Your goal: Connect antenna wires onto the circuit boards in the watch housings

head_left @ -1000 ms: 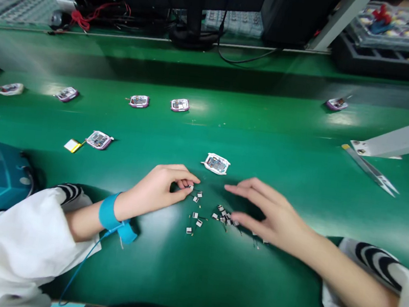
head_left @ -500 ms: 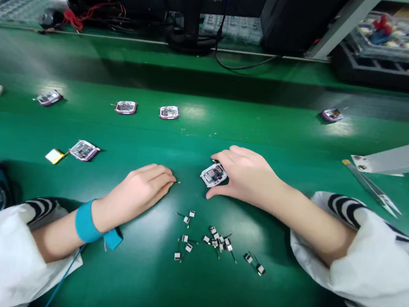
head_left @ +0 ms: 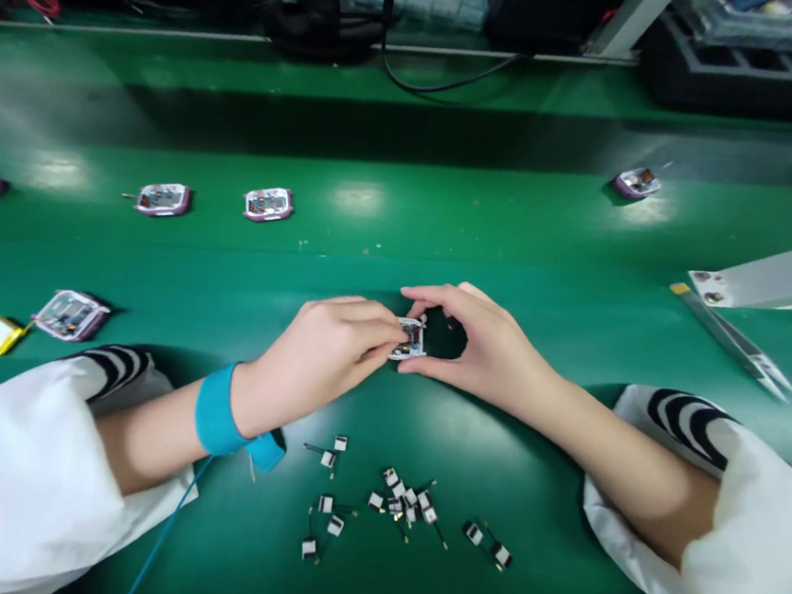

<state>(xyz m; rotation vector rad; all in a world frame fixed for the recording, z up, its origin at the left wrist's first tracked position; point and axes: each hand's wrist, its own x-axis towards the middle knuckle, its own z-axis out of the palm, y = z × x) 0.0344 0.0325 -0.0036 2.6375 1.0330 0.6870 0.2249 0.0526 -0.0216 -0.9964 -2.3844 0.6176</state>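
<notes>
A small white-rimmed device with a bare circuit board lies between my hands on the green bench. My right hand curves around its right side, thumb at the near edge and fingers at the far edge. From the left, my left hand reaches over the device with its fingertips pinched on the board; whatever they hold is too small to make out, and they cover the device's left part. A blue band circles the left wrist. Nearer the front lies a loose cluster of small square parts with thin leads.
More open devices lie at the back left and back right. One device at the left connects to a yellow battery. Tweezers lie under a metal arm at the right.
My left hand has moved right, from the bare bench onto the device. My right hand stays around the device, its fingers a little wider. The view has tilted down and shifted.
</notes>
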